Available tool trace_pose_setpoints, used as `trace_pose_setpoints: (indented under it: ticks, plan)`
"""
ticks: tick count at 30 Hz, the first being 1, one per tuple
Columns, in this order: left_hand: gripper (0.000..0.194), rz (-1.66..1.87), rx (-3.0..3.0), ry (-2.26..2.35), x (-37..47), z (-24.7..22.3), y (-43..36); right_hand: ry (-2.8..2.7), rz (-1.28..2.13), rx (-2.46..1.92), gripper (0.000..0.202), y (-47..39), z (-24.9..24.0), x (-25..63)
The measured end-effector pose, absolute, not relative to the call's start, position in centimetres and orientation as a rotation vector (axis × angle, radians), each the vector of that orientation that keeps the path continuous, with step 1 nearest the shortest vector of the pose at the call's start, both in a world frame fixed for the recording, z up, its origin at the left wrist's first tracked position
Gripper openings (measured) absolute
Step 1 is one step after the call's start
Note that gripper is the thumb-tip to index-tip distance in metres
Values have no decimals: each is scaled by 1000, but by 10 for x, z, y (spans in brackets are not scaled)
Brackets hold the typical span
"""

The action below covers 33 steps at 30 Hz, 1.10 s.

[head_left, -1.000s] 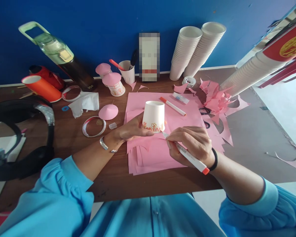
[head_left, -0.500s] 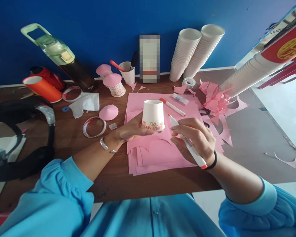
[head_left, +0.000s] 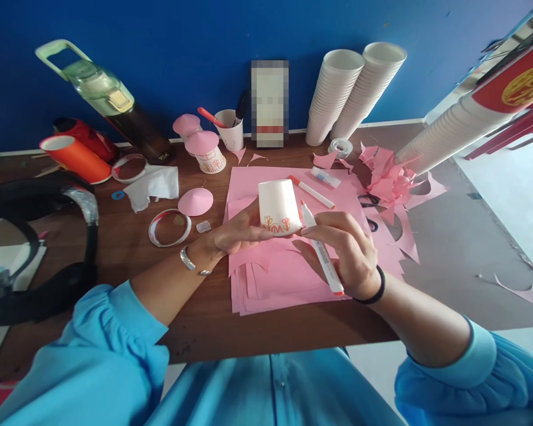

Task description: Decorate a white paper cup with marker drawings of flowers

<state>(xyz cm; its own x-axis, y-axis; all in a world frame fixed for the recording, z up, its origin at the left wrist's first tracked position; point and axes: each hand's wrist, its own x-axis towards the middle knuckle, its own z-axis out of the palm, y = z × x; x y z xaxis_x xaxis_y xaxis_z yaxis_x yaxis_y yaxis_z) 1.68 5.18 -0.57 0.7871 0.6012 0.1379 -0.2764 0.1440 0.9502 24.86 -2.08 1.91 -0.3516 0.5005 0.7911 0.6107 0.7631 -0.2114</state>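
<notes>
At left, a decorated cup (head_left: 211, 163) wears a pink cone (head_left: 201, 142). My left hand (head_left: 242, 231) grips an upturned white cup (head_left: 277, 200) above pink paper (head_left: 288, 281), flowers (head_left: 286, 224) drawn low (the visible wall above is bare); my right hand (head_left: 350, 254) pinches a marker (head_left: 324, 260).

Head-worn view, facing forward and down, close above table (head_left: 204, 325), toward blue wall (head_left: 173, 53)

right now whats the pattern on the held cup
Mostly orange flowers low on the cup; see the head view.
</notes>
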Motion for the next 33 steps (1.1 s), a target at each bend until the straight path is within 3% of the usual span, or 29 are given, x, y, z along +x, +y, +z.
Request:
trace_pose_setpoints:
  ticks: [6,11,17,29,33]
  plan:
    - [83,584,1282,368,15,-8,53,-2068,-110,-792,28,-23,22,248]
    - [78,606,1256,426,19,-5,50,-2043,-45,-663,18,-23,26,248]
    - [82,623,1286,404,19,-7,53,-1998,39,-664,16,-23,29,245]
    - [66,598,1290,405,19,-8,52,-2067,-5,-658,18,-23,29,242]
    - [69,586,1283,413,19,-9,52,-2073,-12,-669,18,-23,29,242]
